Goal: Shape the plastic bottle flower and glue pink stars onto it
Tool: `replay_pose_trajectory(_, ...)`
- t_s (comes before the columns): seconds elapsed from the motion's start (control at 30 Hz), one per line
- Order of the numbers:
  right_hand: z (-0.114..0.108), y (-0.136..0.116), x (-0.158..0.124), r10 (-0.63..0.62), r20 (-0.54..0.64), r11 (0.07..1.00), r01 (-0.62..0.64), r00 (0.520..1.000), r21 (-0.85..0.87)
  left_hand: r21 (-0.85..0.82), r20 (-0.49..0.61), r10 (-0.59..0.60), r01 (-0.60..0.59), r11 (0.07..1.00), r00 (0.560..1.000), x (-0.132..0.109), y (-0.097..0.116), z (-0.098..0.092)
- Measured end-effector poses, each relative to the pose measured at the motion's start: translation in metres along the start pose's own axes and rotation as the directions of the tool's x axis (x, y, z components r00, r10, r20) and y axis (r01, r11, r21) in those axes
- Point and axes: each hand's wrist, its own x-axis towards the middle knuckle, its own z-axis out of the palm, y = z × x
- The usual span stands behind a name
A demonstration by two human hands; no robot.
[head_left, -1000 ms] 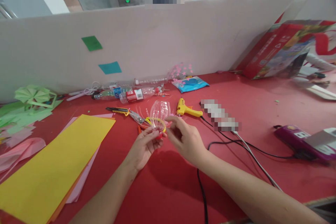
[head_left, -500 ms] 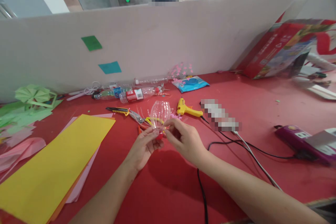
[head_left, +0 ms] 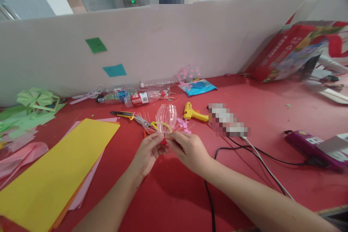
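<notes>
A clear plastic bottle piece (head_left: 166,116), cut into curved strips, stands upright between my hands, with a red cap at its lower end. My left hand (head_left: 152,148) is closed around the capped end from the left. My right hand (head_left: 190,148) pinches at the base of the strips, close beside the left fingertips; the exact point it grips is hidden. Behind the piece lie scissors (head_left: 144,122) with yellow handles. A yellow glue gun (head_left: 195,113) rests to the right, and pink paper stars (head_left: 185,125) lie just beyond my right hand.
Yellow paper sheets (head_left: 62,163) lie at left, near green paper (head_left: 35,98). A utility knife (head_left: 122,115), plastic bottles (head_left: 140,98) and a blue wipes pack (head_left: 198,87) sit toward the white partition (head_left: 163,40). Black cables (head_left: 209,195) run at right, near a purple box (head_left: 307,145).
My right hand has moved slightly left and down, its fingertips now closer to the left hand. More pink stars show behind it. The left hand stays almost still.
</notes>
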Motion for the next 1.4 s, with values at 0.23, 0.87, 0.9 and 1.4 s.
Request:
replay_pose_trajectory(0.23, -0.001, -0.002, 0.0, 0.014, -0.003, 1.0, -0.014, 1.0, 0.002, 0.014, 0.034, -0.01, 0.009, 1.0, 0.999, 0.0, 0.003, -0.001)
replay_pose_trajectory(0.87, -0.018, -0.007, 0.009, 0.193, -0.111, 0.98, -0.185, 0.975, 0.076, -0.067, 0.041, -0.044, 0.047, 0.997, 0.998, -0.002, 0.003, 0.002)
replay_pose_trajectory(0.9, -0.018, -0.007, 0.009, 0.211, -0.104, 0.976, -0.203, 0.972, 0.085, -0.068, 0.034, -0.045, 0.047, 0.997, 0.998, -0.002, 0.003, 0.003)
replay_pose_trajectory(1.4, -0.016, -0.007, 0.011, 0.297, -0.039, 0.946, -0.289, 0.954, 0.148, -0.045, 0.051, -0.042, 0.045, 0.998, 0.998, 0.0, 0.0, -0.001)
